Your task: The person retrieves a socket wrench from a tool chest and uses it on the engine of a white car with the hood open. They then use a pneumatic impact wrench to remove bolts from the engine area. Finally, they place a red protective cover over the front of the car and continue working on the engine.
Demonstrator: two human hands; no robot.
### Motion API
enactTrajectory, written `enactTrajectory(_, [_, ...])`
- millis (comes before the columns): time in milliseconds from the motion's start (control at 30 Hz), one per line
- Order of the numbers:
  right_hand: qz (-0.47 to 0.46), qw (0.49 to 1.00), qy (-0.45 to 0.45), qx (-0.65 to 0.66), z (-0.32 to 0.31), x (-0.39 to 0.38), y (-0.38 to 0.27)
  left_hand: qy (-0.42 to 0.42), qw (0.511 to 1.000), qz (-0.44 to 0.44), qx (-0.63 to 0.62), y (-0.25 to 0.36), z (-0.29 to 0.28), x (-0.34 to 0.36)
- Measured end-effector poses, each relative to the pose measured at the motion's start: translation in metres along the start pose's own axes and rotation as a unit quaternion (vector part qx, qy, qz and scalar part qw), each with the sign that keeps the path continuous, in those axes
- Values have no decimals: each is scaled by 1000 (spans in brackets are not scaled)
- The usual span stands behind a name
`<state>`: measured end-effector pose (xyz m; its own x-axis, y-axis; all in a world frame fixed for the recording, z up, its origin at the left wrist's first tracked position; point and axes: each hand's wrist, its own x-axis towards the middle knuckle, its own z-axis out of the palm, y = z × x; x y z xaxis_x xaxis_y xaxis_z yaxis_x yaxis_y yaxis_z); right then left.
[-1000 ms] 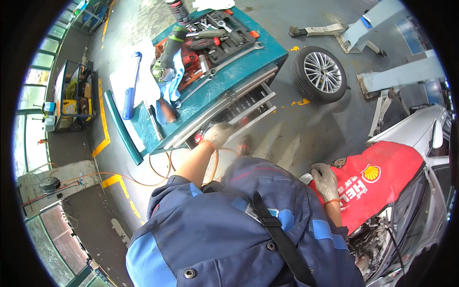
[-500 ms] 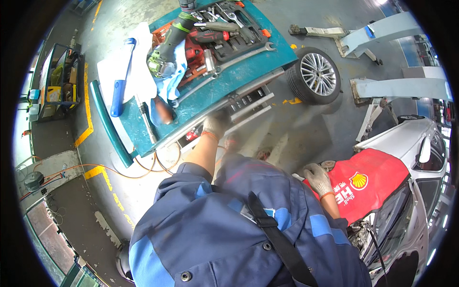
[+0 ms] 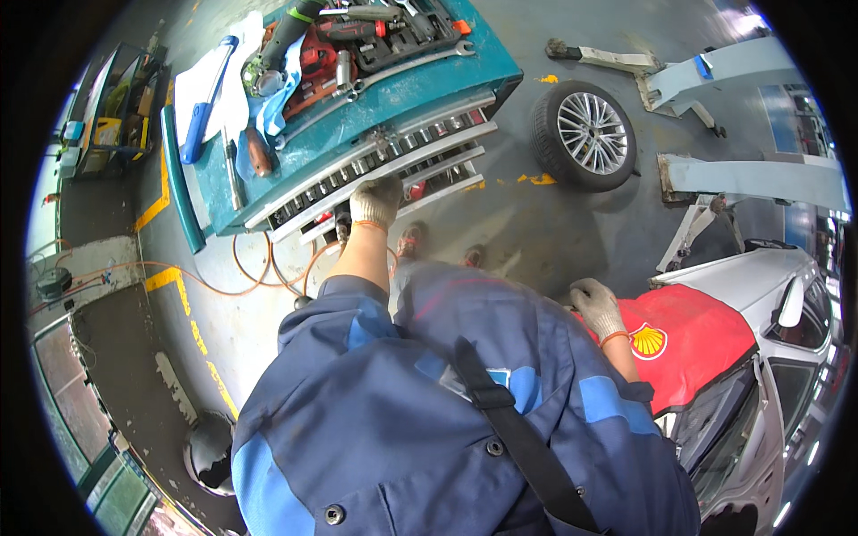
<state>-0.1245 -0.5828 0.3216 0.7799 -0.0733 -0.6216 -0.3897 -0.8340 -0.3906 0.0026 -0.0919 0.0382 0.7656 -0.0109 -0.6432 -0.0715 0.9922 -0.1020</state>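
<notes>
My left hand [image 3: 375, 203], in a pale knitted glove with a dark fingertip area, is at the front edge of an open drawer [image 3: 440, 183] in a teal tool cabinet [image 3: 398, 100]. Its fingers, partly hidden, close over that edge. Just above it, another pulled-out drawer [image 3: 308, 211] holds a row of metal sockets [image 3: 360, 167]. My right hand [image 3: 597, 306], gloved alike, hangs by a red fender cover [image 3: 702, 344] with its fingers loosely bent and nothing visible in them.
On the cabinet top lie a long wrench [image 3: 407, 71], a blue-handled tool [image 3: 198, 125], a brown-handled tool [image 3: 256, 154] and a socket case [image 3: 420, 40]. A wheel [image 3: 585, 136] stands at right, near lift arms [image 3: 724, 71] and a silver car [image 3: 728, 268]. An orange hose [image 3: 210, 284] crosses the floor.
The drawers now show further out, with the socket row in plain view. My left hand has shifted slightly left and up in the picture. My right hand's fingers have bent more.
</notes>
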Motion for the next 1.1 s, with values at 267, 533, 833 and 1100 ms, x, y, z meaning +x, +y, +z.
enactTrajectory(267, [-39, 997, -52, -50, -17, 49, 29, 154, 972, 19, 179, -36, -32, -80])
enactTrajectory(533, [-147, 981, -75, -103, -23, 94, -14, 108, 610, 31, 785, -48, 6, -116])
enactTrajectory(833, [-36, 990, -86, -107, -23, 77, -5, 41, 341, 209, 916, -90, 138, -105])
enactTrajectory(1100, [40, 999, -35, -3, -19, 37, 25, 29, 218, 125, 967, -81, 161, -52])
